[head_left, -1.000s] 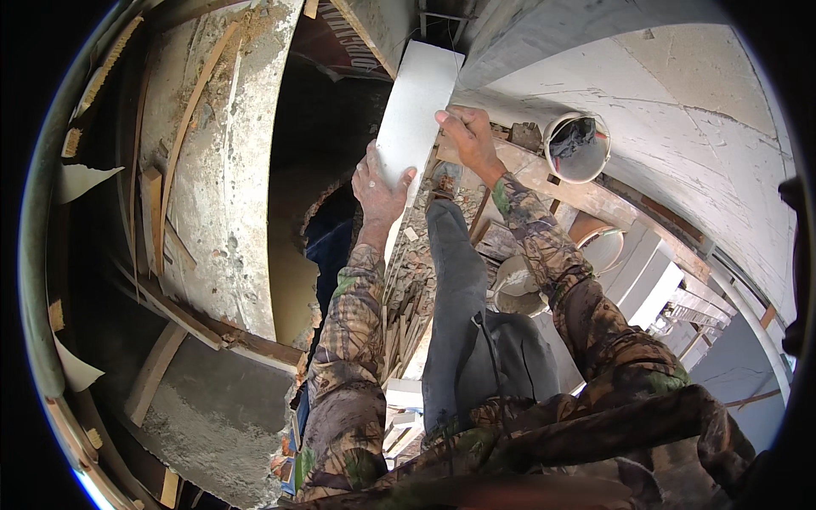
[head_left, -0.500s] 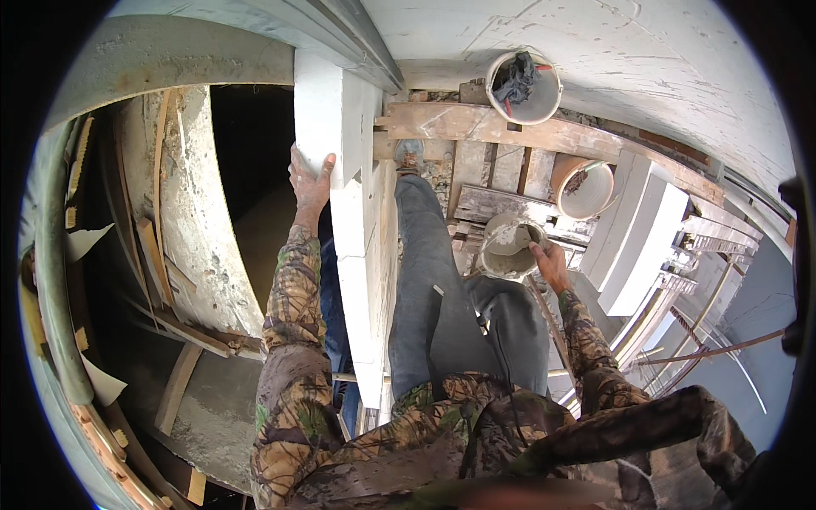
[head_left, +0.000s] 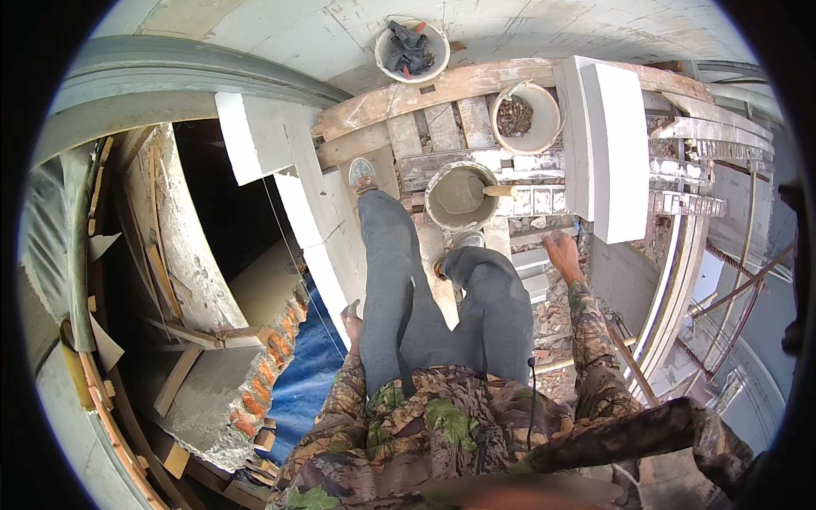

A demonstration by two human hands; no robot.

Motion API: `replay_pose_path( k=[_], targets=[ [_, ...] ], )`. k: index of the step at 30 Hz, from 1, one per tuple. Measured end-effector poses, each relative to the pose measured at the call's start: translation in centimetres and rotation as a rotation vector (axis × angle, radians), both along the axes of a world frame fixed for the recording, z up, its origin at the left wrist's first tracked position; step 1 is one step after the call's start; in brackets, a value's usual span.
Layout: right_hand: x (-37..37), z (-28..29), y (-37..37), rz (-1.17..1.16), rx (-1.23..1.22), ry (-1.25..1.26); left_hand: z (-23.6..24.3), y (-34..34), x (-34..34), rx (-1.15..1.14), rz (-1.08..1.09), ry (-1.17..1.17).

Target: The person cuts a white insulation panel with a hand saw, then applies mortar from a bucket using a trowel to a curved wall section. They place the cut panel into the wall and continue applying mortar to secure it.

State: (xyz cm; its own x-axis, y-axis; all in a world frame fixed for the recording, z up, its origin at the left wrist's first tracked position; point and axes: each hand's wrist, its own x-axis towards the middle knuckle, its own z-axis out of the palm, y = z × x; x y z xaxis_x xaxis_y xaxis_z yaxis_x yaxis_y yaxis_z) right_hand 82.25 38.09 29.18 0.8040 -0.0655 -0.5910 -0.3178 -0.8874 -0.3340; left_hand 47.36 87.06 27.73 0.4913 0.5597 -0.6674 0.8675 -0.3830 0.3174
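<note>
My right hand [head_left: 562, 254] hangs above the rubble right of my knees, near some small grey-white block pieces [head_left: 532, 274]; its fingers look loosely apart, with nothing visible in them. Low beside my left knee is my left hand [head_left: 351, 323], thumb and fingers apart, close to the edge of the white block wall [head_left: 310, 212]. Part of that hand is hidden by my leg. Between my feet and the planks stands a mortar bucket [head_left: 438, 200]. A trowel [head_left: 500, 191] lies in it, its wooden handle over the rim.
Beyond are a bucket of debris [head_left: 557, 127] and a white bucket with black cloth [head_left: 389, 64]. Large white blocks [head_left: 614, 153] stand on the planks [head_left: 442, 127] at right. Left of the wall is a dark opening with a broken brick edge [head_left: 263, 382] and blue sheeting [head_left: 308, 374]. A thin string [head_left: 289, 228] runs along it.
My left hand has left the top wall block and come down toward my knee. My right hand has let go of the trowel, which stays in the bucket, and moved right. The view has shifted.
</note>
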Motion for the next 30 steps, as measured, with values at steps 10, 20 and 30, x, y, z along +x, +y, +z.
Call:
replay_pose_path(
  k=[10,20,30],
  targets=[
    [6.3,-13.2,7.1,0.618,-0.132,-0.237,2.4,-5.2,0.1,-0.280,0.414,-0.080],
    [5.1,-20.0,13.3,1.022,-0.248,0.004,-21.1,-22.7,11.4,-0.888,0.830,-0.312],
    [4.1,-19.9,13.4,1.354,-0.257,-0.264,-31.4,-27.3,20.7,-0.518,0.851,-0.432]
  ],
)
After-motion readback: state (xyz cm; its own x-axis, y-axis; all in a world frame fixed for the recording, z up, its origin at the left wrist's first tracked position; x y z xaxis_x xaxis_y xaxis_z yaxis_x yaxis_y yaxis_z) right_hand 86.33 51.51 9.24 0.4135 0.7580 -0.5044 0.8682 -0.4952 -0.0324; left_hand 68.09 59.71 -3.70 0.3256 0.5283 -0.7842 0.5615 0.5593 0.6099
